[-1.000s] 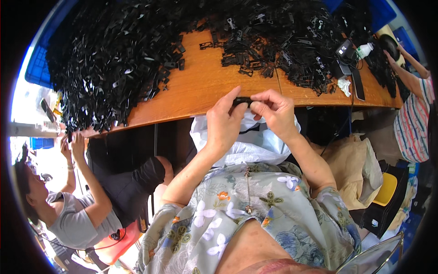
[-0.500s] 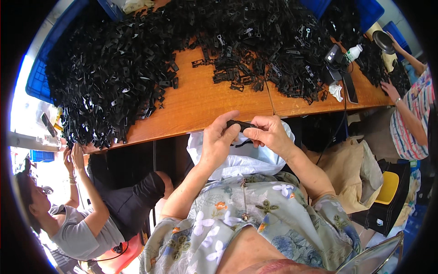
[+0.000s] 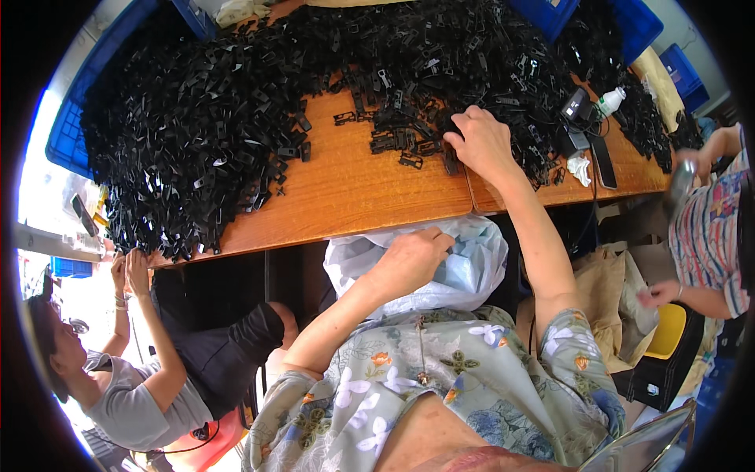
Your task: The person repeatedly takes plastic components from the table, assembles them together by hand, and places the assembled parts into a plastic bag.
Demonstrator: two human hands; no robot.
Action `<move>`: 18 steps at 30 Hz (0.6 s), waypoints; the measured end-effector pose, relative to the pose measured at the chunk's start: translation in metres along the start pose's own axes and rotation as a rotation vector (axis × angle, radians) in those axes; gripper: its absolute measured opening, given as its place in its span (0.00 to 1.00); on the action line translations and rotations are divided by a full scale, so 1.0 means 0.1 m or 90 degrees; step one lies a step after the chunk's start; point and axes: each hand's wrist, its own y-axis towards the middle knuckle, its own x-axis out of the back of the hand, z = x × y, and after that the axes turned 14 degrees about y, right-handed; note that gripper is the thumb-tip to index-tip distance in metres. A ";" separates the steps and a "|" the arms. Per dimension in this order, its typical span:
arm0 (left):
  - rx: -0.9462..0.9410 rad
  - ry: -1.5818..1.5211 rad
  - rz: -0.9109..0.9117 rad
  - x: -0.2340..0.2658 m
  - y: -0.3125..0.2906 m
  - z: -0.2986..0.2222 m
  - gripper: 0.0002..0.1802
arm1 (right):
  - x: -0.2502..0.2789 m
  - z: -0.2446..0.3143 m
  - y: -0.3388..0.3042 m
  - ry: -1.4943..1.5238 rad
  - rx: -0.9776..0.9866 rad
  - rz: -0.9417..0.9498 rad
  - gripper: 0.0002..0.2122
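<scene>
My right hand (image 3: pixel 483 143) reaches over the table to the near edge of a heap of small black plastic parts (image 3: pixel 515 106). Its fingers are bent down and closed among the parts; what they pinch is hidden. A single black part (image 3: pixel 450 160) lies just beside its thumb. Lower down, my left hand (image 3: pixel 415 258) hovers above a white plastic bag (image 3: pixel 358 256) at the table's front edge. Its fingers are curled closed, and whatever they hold cannot be made out.
A larger heap of black parts (image 3: pixel 181 134) covers the wooden table (image 3: pixel 338 185) on the left. Phone (image 3: pixel 603 163), crumpled tissue (image 3: pixel 579 171) and white bottle (image 3: pixel 611 98) sit at the right. One person works at the left, another at the right. A brown paper bag (image 3: pixel 602 303) stands below.
My hands have parted. The right went forward to the parts on the table; the left stayed low over the bag. The black piece held between them no longer shows. The person at right lowered their hands.
</scene>
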 end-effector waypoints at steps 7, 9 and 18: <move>0.022 -0.092 -0.116 0.21 0.07 0.12 0.13 | -0.13 -0.22 0.20 0.020 0.071 -0.095 0.06; 0.021 -0.130 -0.194 0.31 0.15 0.18 0.12 | -0.06 -0.29 0.20 0.067 0.083 -0.254 0.06; 0.153 -0.104 -0.507 0.39 0.77 0.51 0.13 | 0.06 -0.22 0.10 0.527 -0.131 -0.215 0.06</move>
